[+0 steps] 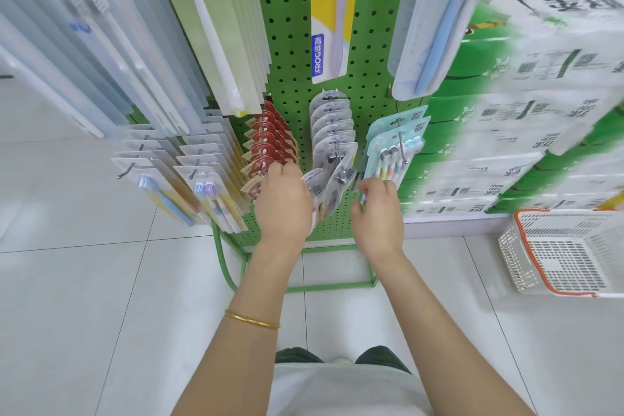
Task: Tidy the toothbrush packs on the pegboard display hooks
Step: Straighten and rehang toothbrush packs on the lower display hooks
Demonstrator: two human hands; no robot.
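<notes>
**Head view, looking down a green pegboard [290, 44] hung with toothbrush packs.**

- **Lowest row, left to right:** red packs [270, 142], grey packs [332, 125], teal packs [395, 145].
- **Grey packs:** hung one behind another along the middle hook [337, 147], long axes running down the board.
- **Front pack [342, 176]:** at the hook's tip, twisted and tilted out of line with the row.
- **Loose pack [314, 183]:** also grey, apparently off the hook, just left of the front pack and leaning toward it.
- **Left hand [283, 204]:** over the lower part of the loose pack, fingers [290, 169] curled onto its left edge, apparently gripping it.
- **Right hand [380, 209]:** just right of the grey row and below the teal packs, fingers [371, 184] bent. Whether clamped on a pack edge or merely curled, not possible to tell.
- **Key relation:** hook tip up and slightly right of the left fingers, between the two hands. Left hand nearer the loose pack, right hand nearer the front pack.
- **Likely step, as a judgement:** hang hole of the loose pack to be raised to the tip, with its long axis turned parallel to the row behind.
- **Possible fault:** front pack nudged off the tip during threading.
- **Surroundings:** white basket [567, 253] on the floor [101, 280] at far right, well apart.
</notes>
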